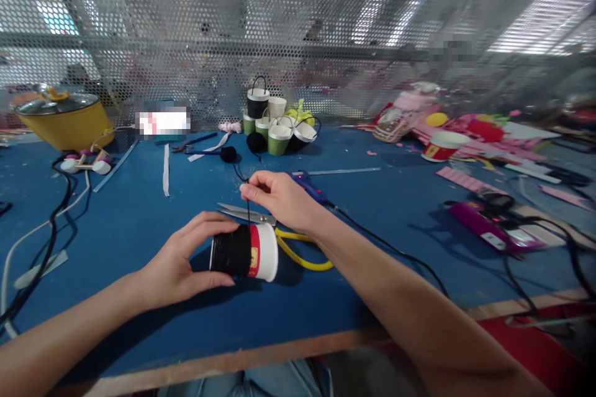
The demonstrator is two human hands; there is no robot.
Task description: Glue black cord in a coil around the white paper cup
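A red-and-white cup sits sideways below frame centre, its left part wrapped in black cord that stretches upward.

I record one view, taken from my own head, facing forward and down across the blue table to the perforated screen beyond it, near enough that my left hand and right hand lie about mid-frame, with my forearms entering from the lower corners.
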